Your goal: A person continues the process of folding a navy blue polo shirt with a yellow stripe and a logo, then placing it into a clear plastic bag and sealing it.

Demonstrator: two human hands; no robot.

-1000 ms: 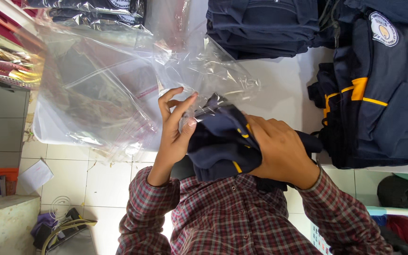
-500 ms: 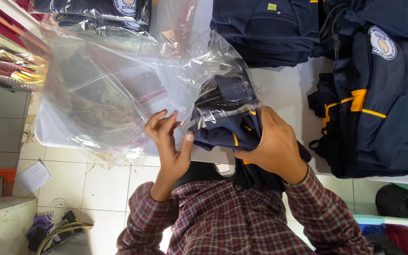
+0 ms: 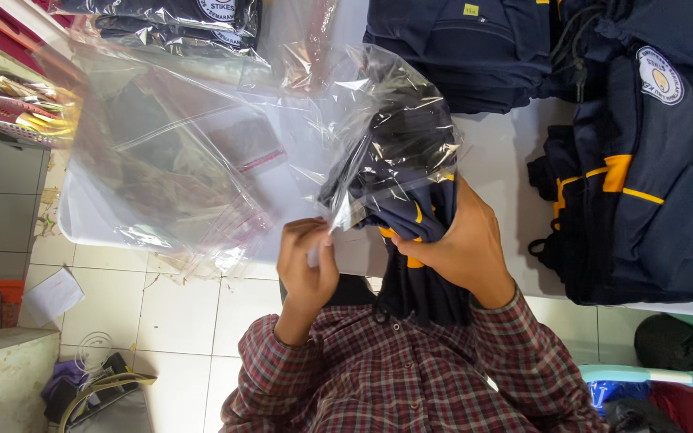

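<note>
My right hand [image 3: 463, 244] is wrapped around a folded navy jacket [image 3: 407, 200] with orange trim, fingers curled under the bundle and thumb over its side, gripping it firmly. The top half of the jacket sits inside the mouth of a clear plastic bag [image 3: 378, 104]; the lower half hangs out of the bag toward my chest. My left hand [image 3: 308, 261] is just beside it, fingers pressed together and pinching the bag's open edge at the lower left of the jacket. The bag is crumpled and puffed up above the jacket, and it rises over the white table [image 3: 499, 160] rather than lying flat on it. To the left of my hands a loose pile of more clear bags [image 3: 170, 152] spreads across the table, some with a thin red strip along the flap. At the far left end of the table, already bagged navy garments [image 3: 178, 20] lie in a stack. To the right, well apart from my hands, unbagged navy jackets [image 3: 643, 184] with orange stripes and a round chest badge are heaped on the table, and another dark pile [image 3: 459, 48] lies at the far edge. My sleeves [image 3: 411, 377] are red-and-grey plaid. Below the table is a tiled floor [image 3: 186, 321] with a scrap of paper [image 3: 50, 295] lying on it.
</note>
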